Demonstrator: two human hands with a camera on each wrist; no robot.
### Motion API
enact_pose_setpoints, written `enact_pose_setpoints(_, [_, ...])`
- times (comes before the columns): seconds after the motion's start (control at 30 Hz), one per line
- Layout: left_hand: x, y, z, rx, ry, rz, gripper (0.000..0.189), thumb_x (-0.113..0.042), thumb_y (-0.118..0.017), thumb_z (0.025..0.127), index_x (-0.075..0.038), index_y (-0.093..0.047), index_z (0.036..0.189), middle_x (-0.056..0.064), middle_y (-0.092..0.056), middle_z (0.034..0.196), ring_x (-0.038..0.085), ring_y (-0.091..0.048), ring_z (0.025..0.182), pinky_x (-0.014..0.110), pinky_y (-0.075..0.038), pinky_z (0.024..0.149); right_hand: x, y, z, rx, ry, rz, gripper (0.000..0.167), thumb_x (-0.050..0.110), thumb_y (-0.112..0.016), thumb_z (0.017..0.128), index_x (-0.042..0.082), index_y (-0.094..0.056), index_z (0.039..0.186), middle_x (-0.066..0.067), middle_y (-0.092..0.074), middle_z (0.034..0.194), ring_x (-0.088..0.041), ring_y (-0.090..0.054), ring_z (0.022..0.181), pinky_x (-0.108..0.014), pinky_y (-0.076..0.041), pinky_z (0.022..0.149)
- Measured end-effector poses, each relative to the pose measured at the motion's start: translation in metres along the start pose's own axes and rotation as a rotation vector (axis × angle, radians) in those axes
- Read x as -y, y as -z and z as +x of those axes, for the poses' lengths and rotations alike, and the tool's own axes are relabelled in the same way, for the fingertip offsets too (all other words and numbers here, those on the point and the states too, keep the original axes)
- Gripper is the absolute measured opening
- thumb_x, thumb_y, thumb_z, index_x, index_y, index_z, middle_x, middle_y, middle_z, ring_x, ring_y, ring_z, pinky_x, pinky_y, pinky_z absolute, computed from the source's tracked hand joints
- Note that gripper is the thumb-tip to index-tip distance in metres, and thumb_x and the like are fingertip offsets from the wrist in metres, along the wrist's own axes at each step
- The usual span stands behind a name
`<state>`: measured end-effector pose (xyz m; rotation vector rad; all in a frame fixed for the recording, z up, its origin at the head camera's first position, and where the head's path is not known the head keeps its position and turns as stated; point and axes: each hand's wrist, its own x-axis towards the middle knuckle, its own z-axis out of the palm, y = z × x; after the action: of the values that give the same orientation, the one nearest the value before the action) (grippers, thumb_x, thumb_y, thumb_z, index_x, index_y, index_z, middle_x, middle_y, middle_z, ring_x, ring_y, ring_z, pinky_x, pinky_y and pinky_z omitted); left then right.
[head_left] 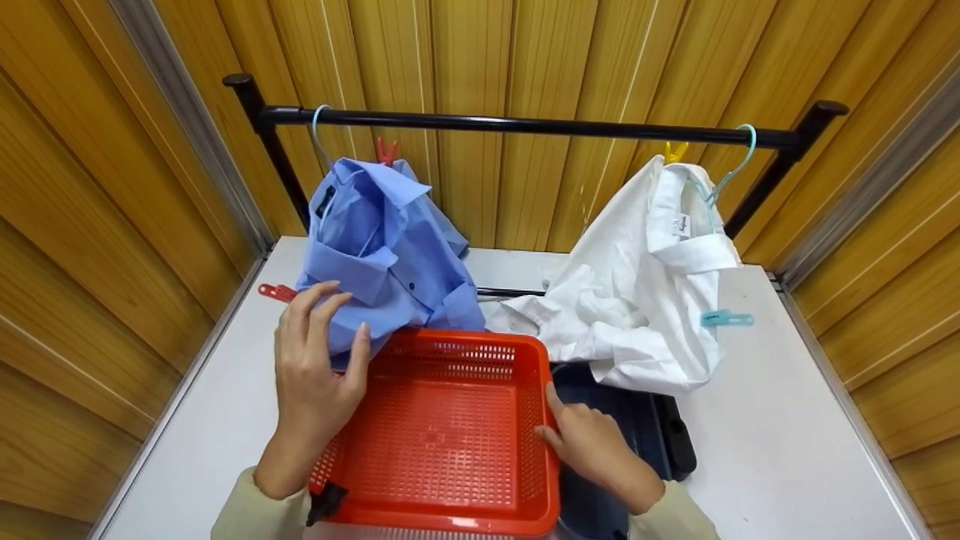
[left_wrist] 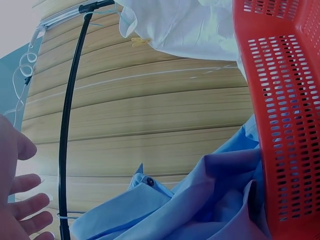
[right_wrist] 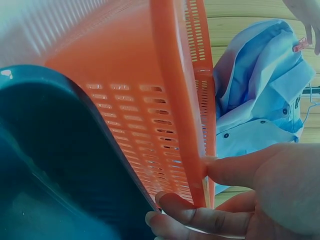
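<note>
A red plastic basket (head_left: 442, 450) with slotted walls stands at the front middle, its floor bare. My right hand (head_left: 589, 442) grips its right rim, thumb and fingers on either side, as the right wrist view also shows. My left hand (head_left: 319, 360) is held up over the basket's left side, in front of the blue shirt (head_left: 367, 277), fingers spread and loosely bent around nothing. In the left wrist view its fingers (left_wrist: 32, 205) hold nothing. The blue shirt hangs at the left, with a red clothespin (head_left: 276, 292) at its left edge and another red clothespin (head_left: 387, 151) above.
A black rail (head_left: 517, 124) spans the back, with light-blue hangers at both ends. A white garment (head_left: 637, 300) hangs at the right, with a yellow clothespin (head_left: 676, 152) and a teal clothespin (head_left: 727, 319). A dark blue basin (head_left: 615, 405) lies right of the basket. Wood-patterned walls surround the white table.
</note>
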<state>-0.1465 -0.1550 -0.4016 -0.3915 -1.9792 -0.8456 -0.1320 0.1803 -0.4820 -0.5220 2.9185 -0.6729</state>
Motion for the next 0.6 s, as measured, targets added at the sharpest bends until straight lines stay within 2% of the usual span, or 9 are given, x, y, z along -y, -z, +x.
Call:
enact_pose_setpoints(0.27, [0.006, 0.007, 0.004, -0.042, 0.024, 0.017, 0.044, -0.011, -0.067, 0.092, 0.005, -0.061, 0.133, 0.024, -0.056, 0.144, 0.045, -0.049, 0.134, 0.056, -0.035, 0.113, -0.001, -0.001, -0.002, -0.035, 0.031, -0.015, 0.066, 0.022, -0.078, 0.097, -0.008, -0.05, 0.15, -0.019, -0.069, 0.085, -0.042, -0.068, 0.072, -0.06, -0.052, 0.062])
enact_pose_setpoints(0.4, [0.008, 0.009, 0.006, -0.046, 0.029, 0.021, 0.044, -0.012, -0.067, 0.093, 0.006, -0.06, 0.133, 0.024, -0.056, 0.144, 0.044, -0.052, 0.13, 0.055, -0.035, 0.112, -0.001, 0.0, -0.002, -0.024, 0.02, -0.004, 0.067, 0.021, -0.077, 0.097, -0.008, -0.049, 0.151, -0.018, -0.068, 0.082, -0.04, -0.067, 0.07, -0.059, -0.051, 0.061])
enact_pose_setpoints(0.6, [0.011, 0.013, 0.01, -0.089, 0.019, 0.014, 0.043, -0.014, -0.068, 0.093, 0.006, -0.063, 0.131, 0.024, -0.057, 0.143, 0.044, -0.052, 0.127, 0.055, -0.033, 0.113, -0.002, -0.001, -0.001, -0.024, 0.023, 0.003, 0.068, 0.021, -0.077, 0.098, -0.009, -0.049, 0.151, -0.016, -0.067, 0.081, -0.039, -0.067, 0.07, -0.059, -0.051, 0.061])
